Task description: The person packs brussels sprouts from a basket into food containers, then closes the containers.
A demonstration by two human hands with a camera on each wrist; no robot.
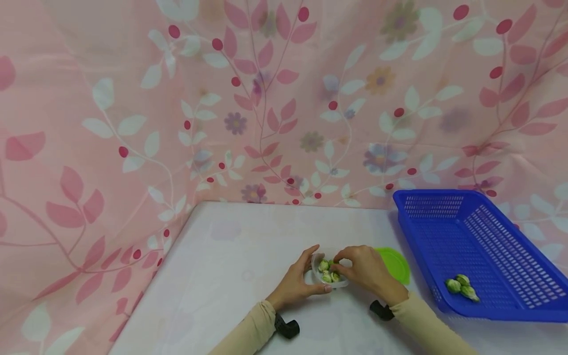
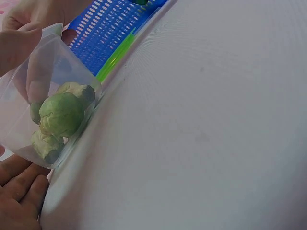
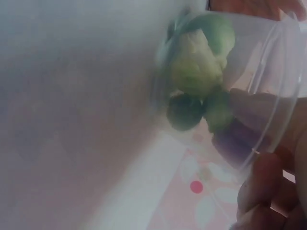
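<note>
A clear plastic container (image 1: 316, 266) with several Brussels sprouts (image 1: 326, 277) in it stands on the white table (image 1: 213, 276). My left hand (image 1: 293, 283) curves round its left side, thumb at the near side and fingers at the far side. From the right, my right hand (image 1: 361, 266) reaches over the rim with its fingers down inside. Through the clear wall in the right wrist view, its fingertips pinch a green sprout (image 3: 218, 112) among the others. A larger round sprout (image 2: 61, 114) shows in the left wrist view.
Right of the container lies a bright green lid (image 1: 395, 264), partly behind my right hand. A blue plastic basket (image 1: 426, 246) stands at the far right, with three Brussels sprouts (image 1: 461, 286) in its near left corner. Floral cloth (image 1: 275, 123) hangs behind the table.
</note>
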